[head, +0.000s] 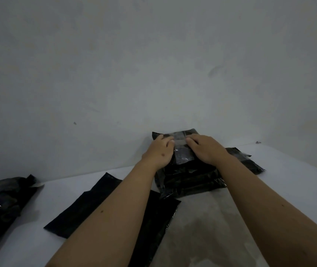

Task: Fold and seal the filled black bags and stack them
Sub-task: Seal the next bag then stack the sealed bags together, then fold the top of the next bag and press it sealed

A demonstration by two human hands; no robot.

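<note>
Both hands, left hand [158,151] and right hand [204,149], press flat with relaxed fingers on the top bag [180,145] of the stack [190,180] right of centre, seemingly smoothing its seal.

left grip [160,151], right grip [204,149], fingers pressing flat

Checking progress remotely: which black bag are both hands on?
The top bag of the stack by the wall; the left hand and right hand press it, others lie untouched.

No legible text anywhere.
</note>
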